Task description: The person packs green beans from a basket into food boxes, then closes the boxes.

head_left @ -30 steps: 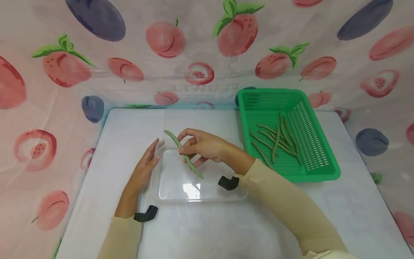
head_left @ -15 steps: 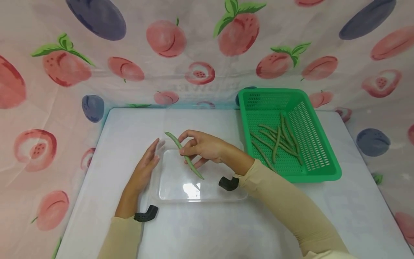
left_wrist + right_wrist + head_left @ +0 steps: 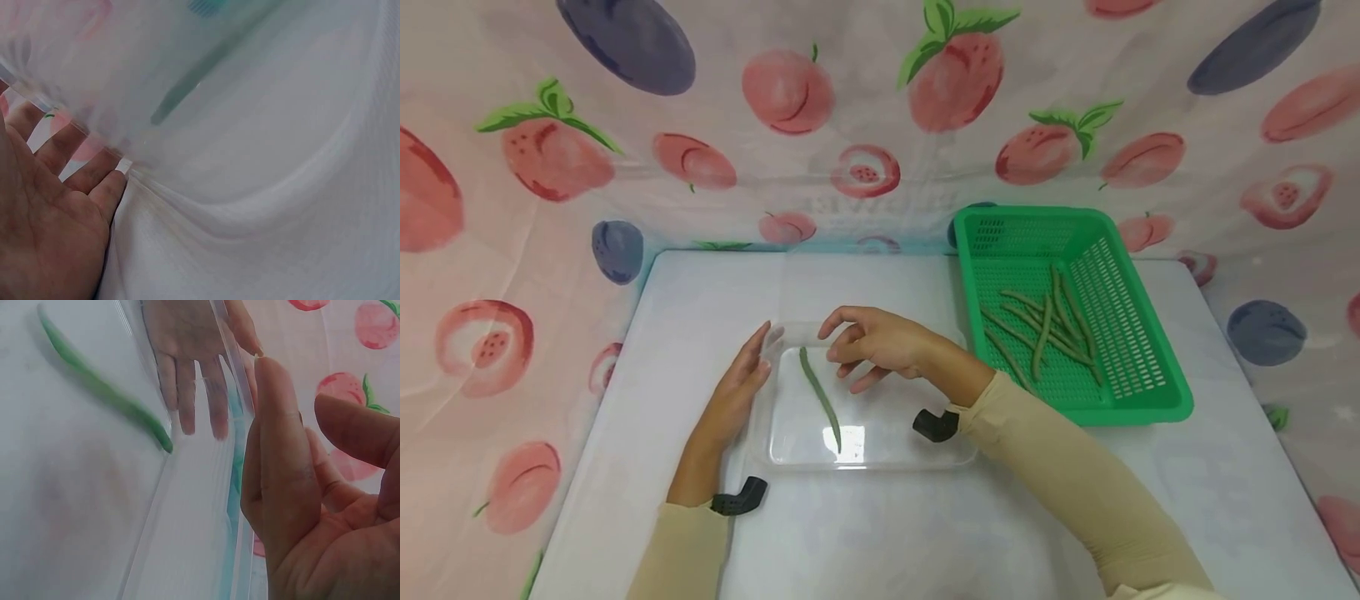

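Hovering over the clear plastic bin [image 3: 883,442], right hand [image 3: 880,342] empty, fingers loosely parted; left hand [image 3: 741,386], fingers extended, at its left edge. Green bean [image 3: 821,395] lies inside near that edge: likely light, semi-stiff, snappable; pinch mid-length.

Green bean [image 3: 821,397], clear container [image 3: 891,437], green basket [image 3: 1120,414], white tabletop [image 3: 880,533], fruit-patterned pink backdrop [image 3: 880,92]

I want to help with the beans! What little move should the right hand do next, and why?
I think the right hand should probably reach over to the green basket for another bean. Its fingers hold nothing, one bean lies in the clear box, and several loose beans lie in the basket.
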`<action>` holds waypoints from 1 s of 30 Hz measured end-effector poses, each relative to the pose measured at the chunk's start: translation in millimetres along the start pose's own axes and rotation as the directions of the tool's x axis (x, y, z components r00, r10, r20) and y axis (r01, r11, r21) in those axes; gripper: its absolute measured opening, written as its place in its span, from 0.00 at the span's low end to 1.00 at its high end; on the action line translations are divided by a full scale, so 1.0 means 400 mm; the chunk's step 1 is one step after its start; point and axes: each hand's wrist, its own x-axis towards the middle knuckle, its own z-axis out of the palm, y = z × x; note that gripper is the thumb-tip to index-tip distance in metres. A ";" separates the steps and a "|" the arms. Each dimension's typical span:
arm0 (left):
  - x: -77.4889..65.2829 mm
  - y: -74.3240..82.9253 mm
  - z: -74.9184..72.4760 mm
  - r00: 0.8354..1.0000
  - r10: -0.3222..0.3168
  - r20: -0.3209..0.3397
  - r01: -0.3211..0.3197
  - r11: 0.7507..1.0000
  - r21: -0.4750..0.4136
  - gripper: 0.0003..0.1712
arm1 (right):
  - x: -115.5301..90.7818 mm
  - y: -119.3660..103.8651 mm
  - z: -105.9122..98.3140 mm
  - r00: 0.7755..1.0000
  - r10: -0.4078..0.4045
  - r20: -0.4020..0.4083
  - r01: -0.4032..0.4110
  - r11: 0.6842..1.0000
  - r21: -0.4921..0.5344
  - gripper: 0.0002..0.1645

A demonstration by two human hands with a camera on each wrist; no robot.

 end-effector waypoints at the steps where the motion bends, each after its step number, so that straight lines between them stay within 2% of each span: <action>1: 0.000 0.001 0.000 1.000 0.003 -0.001 -0.003 1.000 -0.001 0.35 | -0.003 -0.001 -0.002 1.000 -0.001 0.000 0.001 1.000 -0.003 0.18; 7: 0.004 0.006 0.000 1.000 0.015 -0.008 -0.015 1.000 0.018 0.35 | -0.028 -0.001 -0.017 1.000 -0.017 0.002 0.017 1.000 -0.002 0.17; 13: 0.003 0.000 -0.004 0.999 0.030 -0.014 -0.030 0.999 0.038 0.35 | -0.091 -0.014 -0.059 0.997 -0.074 -0.026 0.075 0.997 0.037 0.17; 23: -0.004 -0.001 -0.006 0.999 0.045 -0.008 -0.045 0.999 0.021 0.35 | -0.224 -0.051 -0.184 0.979 -0.189 -0.074 0.194 0.979 0.065 0.21; 30: 0.003 -0.007 -0.003 0.999 0.051 0.006 -0.051 0.999 0.004 0.34 | -0.285 -0.042 -0.289 0.969 -0.206 -0.134 0.211 0.977 0.023 0.16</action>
